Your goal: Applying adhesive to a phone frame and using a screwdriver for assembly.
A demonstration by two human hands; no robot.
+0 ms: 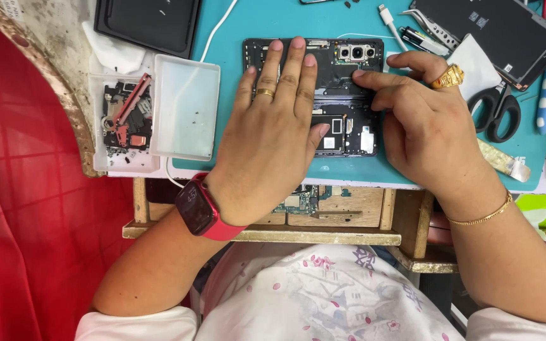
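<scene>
While under both palms, opened phone; left hand flat atop.

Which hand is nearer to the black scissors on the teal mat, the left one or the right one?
Right. The right hand lies just left of the black scissors, almost next to them. The left hand presses flat on the opened phone, farther away on its other side.
</scene>
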